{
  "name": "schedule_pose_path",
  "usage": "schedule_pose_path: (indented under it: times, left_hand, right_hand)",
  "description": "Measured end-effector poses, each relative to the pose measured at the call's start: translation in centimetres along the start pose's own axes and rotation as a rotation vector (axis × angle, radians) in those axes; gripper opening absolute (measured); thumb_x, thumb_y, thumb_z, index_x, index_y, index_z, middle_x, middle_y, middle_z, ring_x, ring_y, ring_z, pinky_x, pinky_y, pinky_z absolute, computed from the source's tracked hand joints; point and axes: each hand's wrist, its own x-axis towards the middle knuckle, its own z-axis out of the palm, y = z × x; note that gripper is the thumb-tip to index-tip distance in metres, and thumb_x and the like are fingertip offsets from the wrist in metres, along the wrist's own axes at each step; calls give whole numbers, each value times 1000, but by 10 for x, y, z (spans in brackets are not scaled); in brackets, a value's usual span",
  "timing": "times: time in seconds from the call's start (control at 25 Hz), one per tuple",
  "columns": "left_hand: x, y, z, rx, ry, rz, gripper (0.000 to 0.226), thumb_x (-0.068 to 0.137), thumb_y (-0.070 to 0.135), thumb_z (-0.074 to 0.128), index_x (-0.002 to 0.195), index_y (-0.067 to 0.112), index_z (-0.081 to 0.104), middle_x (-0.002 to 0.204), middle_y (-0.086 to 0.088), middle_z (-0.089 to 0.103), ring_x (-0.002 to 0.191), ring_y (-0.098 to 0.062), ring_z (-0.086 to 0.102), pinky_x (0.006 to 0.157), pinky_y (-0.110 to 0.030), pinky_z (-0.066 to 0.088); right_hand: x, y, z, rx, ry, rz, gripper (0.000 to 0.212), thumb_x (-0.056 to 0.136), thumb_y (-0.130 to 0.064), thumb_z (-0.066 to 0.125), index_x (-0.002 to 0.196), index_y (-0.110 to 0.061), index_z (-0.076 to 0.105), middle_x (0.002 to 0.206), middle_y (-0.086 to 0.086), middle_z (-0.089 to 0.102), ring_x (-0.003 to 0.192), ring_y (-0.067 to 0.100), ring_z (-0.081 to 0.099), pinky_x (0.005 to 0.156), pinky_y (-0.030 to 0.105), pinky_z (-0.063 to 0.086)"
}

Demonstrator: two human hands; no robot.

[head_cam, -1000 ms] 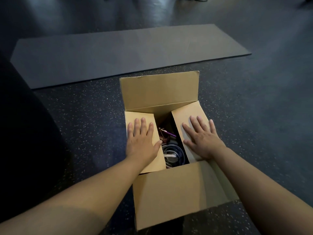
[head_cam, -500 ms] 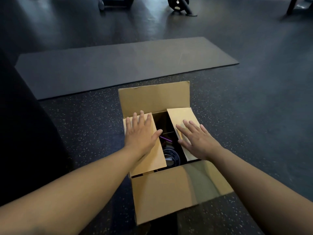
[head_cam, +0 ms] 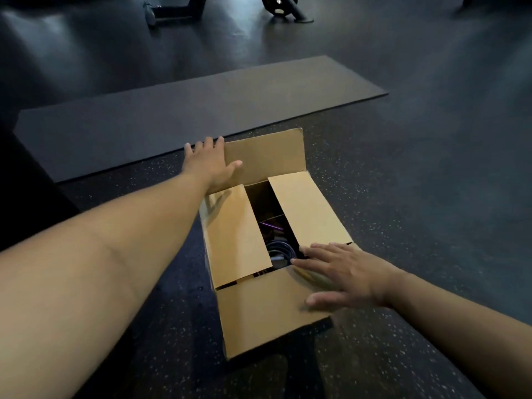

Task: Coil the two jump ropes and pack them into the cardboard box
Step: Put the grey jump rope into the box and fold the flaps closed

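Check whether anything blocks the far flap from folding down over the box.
Nothing visible does. The left hand holds the upright far flap of the brown cardboard box; both side flaps already lie folded inward, with coiled ropes below them.

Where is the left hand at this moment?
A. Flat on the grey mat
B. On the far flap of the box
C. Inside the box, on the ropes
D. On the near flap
B: the left hand holds the left edge of the upright far flap of the cardboard box.
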Motion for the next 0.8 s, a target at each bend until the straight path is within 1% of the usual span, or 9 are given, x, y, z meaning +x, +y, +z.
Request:
schedule_pose_path:
  times: [0.12, 0.2, 0.24, 0.32, 0.36, 0.48, 0.56, 0.68, 0.8]
  left_hand:
    - [-12, 5, -9, 24, 48, 21, 72, 99, 64, 40, 151, 13, 37, 152, -18, 45, 141, -40, 42, 116, -57, 32]
    - [-21, 6, -13, 58, 72, 43, 69, 100, 62, 40, 147, 12, 42, 147, -17, 50, 136, -39, 47, 112, -57, 37]
    - [-26, 8, -15, 58, 87, 51, 66, 100, 62, 40, 144, 12, 45, 143, -16, 54, 133, -37, 50, 111, -57, 38]
    - [-40, 14, -18, 2, 117, 75, 57, 100, 59, 41, 133, 14, 53, 130, -12, 61, 121, -32, 58, 106, -54, 43]
    - [-49, 17, -18, -53, 121, 98, 50, 101, 57, 41, 124, 15, 56, 119, -9, 64, 111, -29, 61, 100, -50, 47]
    - [-79, 29, -17, -185, 71, 148, 40, 103, 54, 37, 103, 22, 60, 99, 0, 63, 90, -21, 62, 81, -40, 49]
    - [-90, 37, -19, -257, -27, 106, 46, 105, 54, 31, 99, 23, 64, 103, -2, 68, 92, -26, 63, 82, -40, 50]
    - [-94, 53, -17, -401, -174, 7, 49, 106, 45, 27, 118, 18, 67, 126, -9, 67, 113, -33, 60, 88, -40, 45]
    - [-107, 65, 0, -323, -160, 70, 45, 105, 35, 25, 123, 16, 62, 134, -12, 61, 120, -34, 55, 99, -47, 44]
  right_hand:
    - [-10, -2, 5, -99, -47, -80, 99, 86, -91, 29, 165, -36, 4, 175, 4, 5, 161, 25, 7, 130, 45, 10]
    - [-13, -3, 2, -184, -47, -112, 98, 87, -89, 30, 165, -33, 10, 174, 8, 12, 159, 28, 15, 128, 47, 19]
    - [-14, -1, -2, -228, -25, -129, 93, 90, -87, 28, 164, -32, 16, 172, 10, 20, 156, 30, 25, 125, 48, 27]
    - [-11, 5, -14, -298, 84, -154, 82, 95, -82, 24, 158, -30, 31, 160, 10, 41, 140, 30, 46, 112, 47, 44]
    - [-8, 9, -22, -304, 157, -141, 78, 97, -80, 22, 155, -30, 36, 153, 9, 47, 132, 28, 52, 106, 46, 49]
    - [7, 17, -44, -246, 388, -24, 71, 100, -74, 20, 151, -29, 43, 143, 4, 54, 120, 23, 57, 98, 40, 53]
    - [25, 20, -54, -230, 445, 43, 74, 98, -74, 17, 151, -29, 43, 142, 3, 54, 119, 24, 56, 97, 40, 52]
    - [56, 27, -54, -208, 467, 140, 79, 96, -75, 16, 155, -28, 37, 148, 4, 49, 126, 28, 53, 100, 44, 51]
    - [85, 33, -51, -202, 432, 215, 86, 92, -77, 9, 159, -27, 29, 162, 6, 37, 142, 31, 43, 112, 47, 42]
